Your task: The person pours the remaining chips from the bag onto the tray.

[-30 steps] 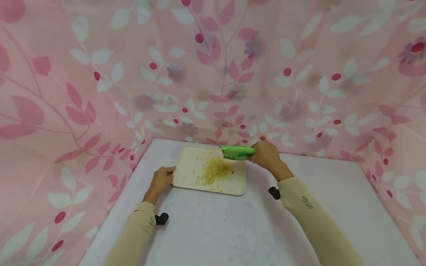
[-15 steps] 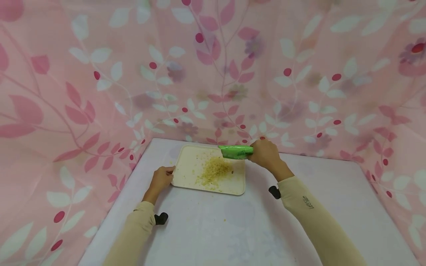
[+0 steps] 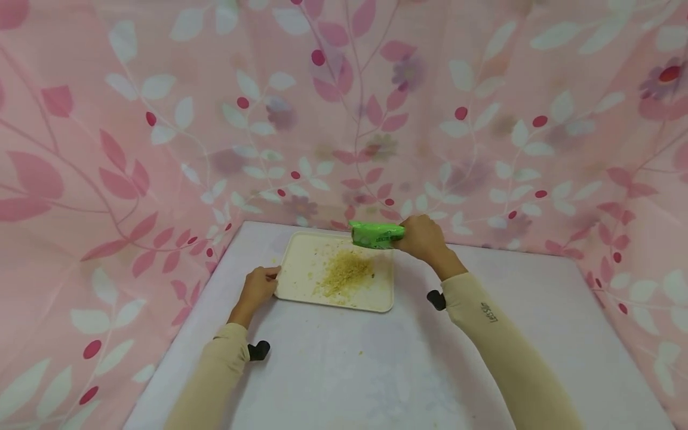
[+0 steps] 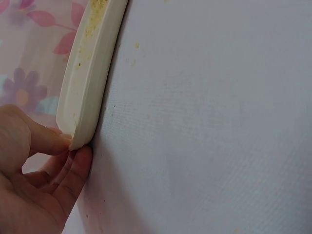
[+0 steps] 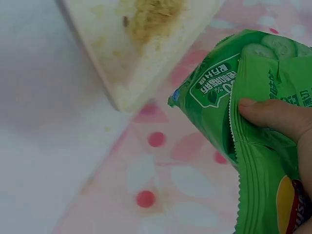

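A cream tray [image 3: 301,291] lies on the table with a heap of yellow crushed chips [image 3: 346,272] spread over its middle. My left hand [image 3: 259,289] pinches the tray's left rim; in the left wrist view the thumb [image 4: 48,141] is on top and curled fingers [image 4: 75,170] are below. Above the tray's far right part, my right hand [image 3: 426,239] grips a green chip bag [image 3: 376,235], its end pointing left over the crumbs. Cucumber slices are printed on the bag [image 5: 209,92] in the right wrist view, with the thumb pressed along its side.
A white cloth covers the table [image 3: 344,382], with a few stray crumbs [image 3: 361,353] in front of the tray. Pink floral fabric [image 3: 344,119] hangs behind and at both sides. Black wrist-camera mounts [image 3: 259,350] jut from the sleeves.
My right hand has lifted the chip bag slightly and turned it a little. The left hand keeps its pinch on the tray. The whole head view has shifted slightly.
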A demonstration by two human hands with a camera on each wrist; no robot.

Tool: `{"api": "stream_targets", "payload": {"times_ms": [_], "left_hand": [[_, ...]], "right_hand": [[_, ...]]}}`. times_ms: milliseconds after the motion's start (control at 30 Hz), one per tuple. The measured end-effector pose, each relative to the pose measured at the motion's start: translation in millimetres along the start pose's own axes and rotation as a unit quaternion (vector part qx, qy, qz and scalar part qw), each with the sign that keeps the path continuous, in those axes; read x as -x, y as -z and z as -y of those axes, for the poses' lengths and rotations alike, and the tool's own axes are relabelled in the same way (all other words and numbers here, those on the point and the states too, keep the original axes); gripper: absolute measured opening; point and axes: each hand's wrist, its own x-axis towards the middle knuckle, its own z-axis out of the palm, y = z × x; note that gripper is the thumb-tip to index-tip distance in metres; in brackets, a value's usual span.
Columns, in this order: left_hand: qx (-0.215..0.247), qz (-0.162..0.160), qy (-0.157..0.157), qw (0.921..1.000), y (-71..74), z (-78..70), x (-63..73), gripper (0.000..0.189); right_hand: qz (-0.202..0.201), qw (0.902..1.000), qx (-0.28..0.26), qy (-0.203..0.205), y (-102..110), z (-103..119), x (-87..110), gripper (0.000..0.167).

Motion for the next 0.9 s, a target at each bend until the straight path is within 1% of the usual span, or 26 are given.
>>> {"api": "stream_targets", "payload": {"times_ms": [67,133,200,233,300,400,433,500,600,633,667,733,833,867,900], "left_hand": [[0.000,0.001,-0.002,1.0000,-0.5,0.9,0.2,0.044],[-0.002,0.008,-0.002,1.0000,-1.4,1.4,0.6,0.044],[0.000,0.009,-0.001,1.0000,-2.2,1.7,0.4,0.044],[0.003,0.008,-0.003,1.0000,-2.0,1.5,-0.1,0.044],[0.007,0.007,-0.005,0.9999,-1.9,1.8,-0.9,0.044],[0.007,0.001,0.001,1.0000,-0.9,2.0,-1.5,0.044],[0.004,0.004,0.002,1.0000,-0.8,2.2,-1.3,0.044],[-0.003,0.006,0.007,1.0000,-1.1,2.4,-0.7,0.044],[-0.005,0.008,0.000,1.0000,-1.0,1.4,-0.7,0.044],[-0.004,0.008,-0.003,1.0000,-0.8,0.7,-0.9,0.044],[-0.005,0.006,-0.004,1.0000,-0.6,0.5,-1.2,0.044],[-0.001,0.003,-0.003,1.0000,0.1,0.2,-1.9,0.044],[-0.003,0.001,0.001,1.0000,0.6,0.4,-2.3,0.043],[-0.004,0.001,0.003,1.0000,0.5,0.6,-2.5,0.043],[-0.003,0.003,0.001,1.0000,0.4,0.4,-2.7,0.043]], "right_hand": [[-0.021,0.9996,-0.018,0.008,13,6,3.5,0.023],[-0.047,0.9977,-0.038,0.031,26,11,10.9,0.028],[-0.059,0.9965,-0.039,0.045,28,13,17.4,0.034],[-0.054,0.9969,-0.035,0.046,24,12,19.6,0.034],[-0.034,0.9984,-0.020,0.040,11,7,21.6,0.034],[0.006,0.9998,0.007,0.017,-8,0,21.1,0.022],[0.005,0.9998,0.009,0.018,-10,-1,21.9,0.019],[-0.021,0.9994,-0.001,0.026,-6,1,24.4,0.019],[-0.079,0.9954,-0.031,0.045,12,8,29.1,0.024],[-0.089,0.9938,-0.042,0.050,16,10,29.9,0.028],[-0.091,0.9936,-0.044,0.051,17,10,29.3,0.030],[-0.064,0.9964,-0.034,0.044,11,8,25.6,0.029],[-0.020,0.9994,0.002,0.028,-7,0,16.4,0.026],[-0.013,0.9996,0.013,0.023,-10,-1,13.5,0.024],[-0.011,0.9997,0.012,0.018,-9,-1,11.6,0.026]]}}
